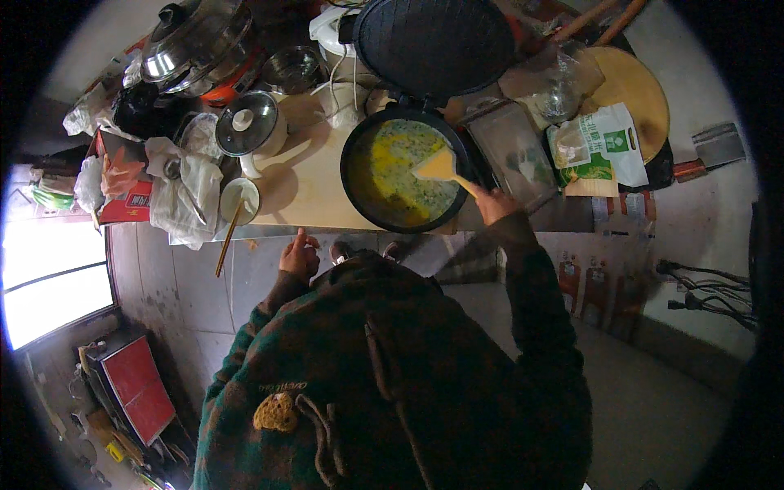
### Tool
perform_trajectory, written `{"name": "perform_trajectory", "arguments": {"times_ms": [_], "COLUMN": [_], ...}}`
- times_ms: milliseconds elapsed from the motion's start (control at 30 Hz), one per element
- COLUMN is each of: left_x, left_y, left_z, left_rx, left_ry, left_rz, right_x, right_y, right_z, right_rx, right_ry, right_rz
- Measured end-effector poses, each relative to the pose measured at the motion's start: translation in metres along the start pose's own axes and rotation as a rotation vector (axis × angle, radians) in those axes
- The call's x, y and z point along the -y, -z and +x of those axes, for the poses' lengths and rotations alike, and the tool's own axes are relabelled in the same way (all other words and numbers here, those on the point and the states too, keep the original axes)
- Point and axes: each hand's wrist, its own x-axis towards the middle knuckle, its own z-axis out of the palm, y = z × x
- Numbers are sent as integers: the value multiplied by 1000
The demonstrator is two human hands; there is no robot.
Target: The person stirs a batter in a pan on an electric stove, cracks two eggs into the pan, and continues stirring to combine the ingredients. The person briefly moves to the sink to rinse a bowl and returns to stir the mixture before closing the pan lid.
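Note:
My right hand [496, 206] is closed around the handle of a yellow spatula [438, 167]. Its flat blade rests in a pale, yellow-streaked egg mixture with green bits [400, 184]. This mixture spreads across the round black base of an electric griddle [349, 173], whose dark ridged lid [433, 45] stands raised behind. Holding nothing, my left hand [300, 256] hovers just off the table's front edge, fingers loosely bent and one pointing forward. Nearest to it is a white bowl [250, 214] with wooden chopsticks [229, 241] leaning out over the edge.
A lidded white pot [251, 126] stands behind the bowl, with a large steel pot [196, 49] farther back. Right of the griddle are a clear plastic container [510, 147], a white-and-green food bag [600, 143] and a round wooden board [649, 90]. A cleaver [719, 147] lies far right.

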Motion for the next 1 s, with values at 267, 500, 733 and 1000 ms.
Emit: {"name": "perform_trajectory", "arguments": {"times_ms": [267, 500, 733, 1000], "left_x": [0, -3, -2, 5], "left_y": [9, 1, 4, 12], "left_z": [-3, -3, -8, -6], "left_rx": [21, 42, 26, 32], "left_ry": [-11, 5, -15, 3], "left_rz": [-47, -8, -38, -95], "right_x": [23, 2, -13, 22], "right_y": [23, 40, 44, 70], "right_z": [-73, -34, -28, 11], "right_rx": [-83, -196, 170, 222], "right_ry": [198, 78, 287, 280], "right_rz": [143, 393, 1316, 943]}}
